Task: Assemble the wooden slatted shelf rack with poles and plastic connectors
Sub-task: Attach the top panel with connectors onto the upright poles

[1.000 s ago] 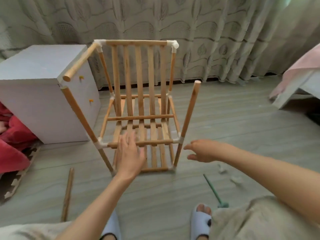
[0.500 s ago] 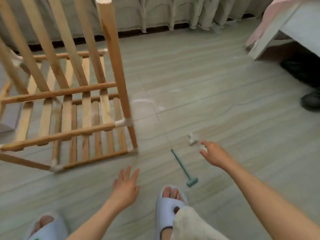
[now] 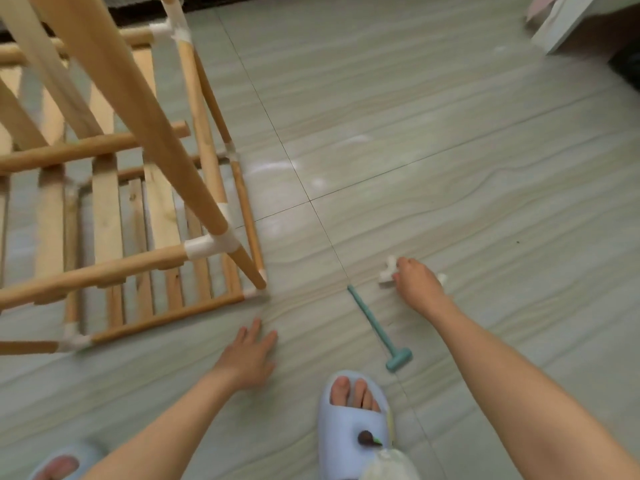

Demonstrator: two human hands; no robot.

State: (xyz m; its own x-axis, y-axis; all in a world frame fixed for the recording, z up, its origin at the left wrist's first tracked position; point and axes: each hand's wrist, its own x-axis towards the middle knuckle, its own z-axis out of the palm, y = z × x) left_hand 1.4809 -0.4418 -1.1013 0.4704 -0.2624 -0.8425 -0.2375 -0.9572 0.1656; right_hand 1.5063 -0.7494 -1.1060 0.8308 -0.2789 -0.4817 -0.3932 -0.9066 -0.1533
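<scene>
Down low, right hand [image 3: 417,285] pinching white connector [image 3: 387,273], left hand [image 3: 250,355] open beside rack [image 3: 145,202].

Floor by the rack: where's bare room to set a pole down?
Free: the wide tiled floor right of the rack, beyond the right hand. Crowded: the near strip, where the left hand, green mallet, white connector and slipper sit close together.
</scene>
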